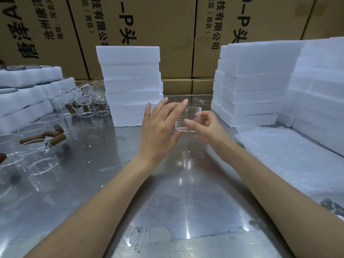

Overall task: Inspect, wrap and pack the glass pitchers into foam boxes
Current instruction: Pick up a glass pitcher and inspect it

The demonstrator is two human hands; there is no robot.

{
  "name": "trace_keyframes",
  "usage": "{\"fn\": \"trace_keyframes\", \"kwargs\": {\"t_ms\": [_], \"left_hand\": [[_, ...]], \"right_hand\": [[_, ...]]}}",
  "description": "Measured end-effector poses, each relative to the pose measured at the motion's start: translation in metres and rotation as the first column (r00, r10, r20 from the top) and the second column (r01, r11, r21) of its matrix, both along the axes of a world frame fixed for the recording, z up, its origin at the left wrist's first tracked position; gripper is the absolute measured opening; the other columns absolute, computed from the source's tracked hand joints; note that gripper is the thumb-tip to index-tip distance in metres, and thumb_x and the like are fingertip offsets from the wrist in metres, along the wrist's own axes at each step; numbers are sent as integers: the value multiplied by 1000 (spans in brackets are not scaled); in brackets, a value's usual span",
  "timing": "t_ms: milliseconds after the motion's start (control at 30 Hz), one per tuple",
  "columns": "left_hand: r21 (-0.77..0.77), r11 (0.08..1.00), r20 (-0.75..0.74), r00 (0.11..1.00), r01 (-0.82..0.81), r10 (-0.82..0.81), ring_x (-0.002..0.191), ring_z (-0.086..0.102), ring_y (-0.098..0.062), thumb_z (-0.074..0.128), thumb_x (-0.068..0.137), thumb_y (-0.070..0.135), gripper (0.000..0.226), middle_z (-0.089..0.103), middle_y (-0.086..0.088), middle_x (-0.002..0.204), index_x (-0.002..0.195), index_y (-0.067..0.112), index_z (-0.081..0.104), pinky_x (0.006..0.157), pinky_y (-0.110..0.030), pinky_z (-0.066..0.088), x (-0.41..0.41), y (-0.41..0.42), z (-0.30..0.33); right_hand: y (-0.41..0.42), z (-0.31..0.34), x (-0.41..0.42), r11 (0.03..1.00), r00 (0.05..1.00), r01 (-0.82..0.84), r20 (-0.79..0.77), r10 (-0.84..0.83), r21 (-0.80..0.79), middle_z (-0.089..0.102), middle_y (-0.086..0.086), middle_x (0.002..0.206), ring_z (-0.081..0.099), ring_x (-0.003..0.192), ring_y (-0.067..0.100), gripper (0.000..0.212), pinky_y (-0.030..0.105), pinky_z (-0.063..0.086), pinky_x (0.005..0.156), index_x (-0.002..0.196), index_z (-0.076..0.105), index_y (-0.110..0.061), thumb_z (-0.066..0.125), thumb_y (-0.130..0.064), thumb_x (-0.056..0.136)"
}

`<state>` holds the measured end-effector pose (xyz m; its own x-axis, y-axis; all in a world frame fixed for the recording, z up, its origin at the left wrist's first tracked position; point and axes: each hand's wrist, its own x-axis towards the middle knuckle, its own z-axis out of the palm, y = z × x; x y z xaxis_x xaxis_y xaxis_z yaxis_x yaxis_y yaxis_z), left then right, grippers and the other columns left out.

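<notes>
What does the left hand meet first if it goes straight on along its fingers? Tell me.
Probably the glass pitcher: the left hand has its fingers straight, pointing up and right across the pitcher's near side, seemingly touching it already. Beyond lies the middle foam stack, though depth is unclear.

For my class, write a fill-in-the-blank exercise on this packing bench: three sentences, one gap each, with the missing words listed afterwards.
1. Both hands hold up a clear glass pitcher printed with measuring ____.
2. The spare pitchers on the person's left have handles made of ____.
3. The sheet of bubble wrap lies on the metal table beside the person's ____ arm.

Missing words: marks; wood; right
</notes>
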<state>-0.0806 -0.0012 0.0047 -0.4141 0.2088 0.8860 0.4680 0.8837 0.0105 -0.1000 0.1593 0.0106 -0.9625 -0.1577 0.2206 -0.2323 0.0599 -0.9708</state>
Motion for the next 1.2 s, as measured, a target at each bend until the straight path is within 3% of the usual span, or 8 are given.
{"fn": "trace_keyframes", "kwargs": {"t_ms": [200, 367, 433, 567, 667, 767, 1000, 1200], "left_hand": [[211, 975, 97, 992, 63, -86, 140, 29, -21, 75, 76, 47, 94, 38, -3, 148, 150, 15, 25, 115, -40, 4, -3, -4, 1], [306, 946, 206, 963, 105, -174, 137, 32, -14, 75, 73, 50, 98, 38, 2, 148, 150, 18, 23, 116, -41, 10, -7, -8, -4], [309, 941, 215, 954, 134, -207, 132, 36, -11, 77, 74, 44, 91, 44, 6, 141, 148, 19, 29, 114, -37, 18, -8, -4, -5], [355, 905, 185, 931, 234, -314, 108, 42, 17, 72, 79, 38, 48, 47, 40, 113, 121, 32, 50, 97, -17, 33, -6, -1, -3], [369, 905, 186, 937, 213, -296, 111, 51, 0, 77, 78, 35, 51, 57, 24, 118, 123, 21, 56, 100, -31, 41, -6, -4, -2], [358, 923, 167, 963, 142, -213, 113, 53, -14, 80, 75, 31, 62, 59, 6, 120, 130, 16, 54, 100, -37, 41, -6, -6, -1], [217, 975, 107, 992, 42, -67, 106, 48, -18, 79, 75, 28, 64, 56, -7, 115, 134, 17, 55, 98, -39, 37, -3, -3, 0], [260, 946, 136, 962, 194, -235, 121, 45, -16, 78, 78, 28, 79, 49, -8, 129, 145, 12, 39, 103, -46, 40, -1, 1, 5]], "right_hand": [[4, 2, -3, 985, 994, -58, 79, 71, -164, 64, -8, 102, 59, 104, 6, 38, 37, 44, 94, 97, 64, -25, 68, -49, 67], [5, 4, -1, 969, 981, -131, 111, 157, -212, 67, -7, 113, 57, 113, 6, 36, 35, 43, 94, 103, 66, -29, 62, -47, 72], [4, 5, 0, 962, 972, -169, 124, 198, -212, 66, -5, 115, 56, 112, 8, 35, 35, 41, 95, 102, 66, -27, 60, -46, 74], [4, 5, 0, 956, 948, -231, 181, 263, -182, 65, -2, 123, 50, 124, 14, 39, 38, 35, 101, 119, 62, -21, 49, -42, 89], [5, 6, -1, 955, 942, -229, 206, 266, -188, 66, -9, 120, 52, 121, 9, 38, 40, 34, 103, 120, 59, -23, 50, -41, 88], [3, 4, -1, 969, 955, -203, 190, 228, -143, 62, -12, 120, 52, 118, 7, 49, 38, 39, 97, 118, 59, -28, 61, -48, 73], [-2, -3, -1, 994, 990, -92, 104, 98, -61, 58, -12, 118, 56, 110, 1, 68, 34, 45, 91, 117, 52, -27, 76, -55, 60], [6, 1, -3, 977, 977, -181, 89, 192, -114, 66, -12, 103, 58, 106, 4, 35, 31, 40, 86, 97, 67, -27, 74, -46, 69]]}}
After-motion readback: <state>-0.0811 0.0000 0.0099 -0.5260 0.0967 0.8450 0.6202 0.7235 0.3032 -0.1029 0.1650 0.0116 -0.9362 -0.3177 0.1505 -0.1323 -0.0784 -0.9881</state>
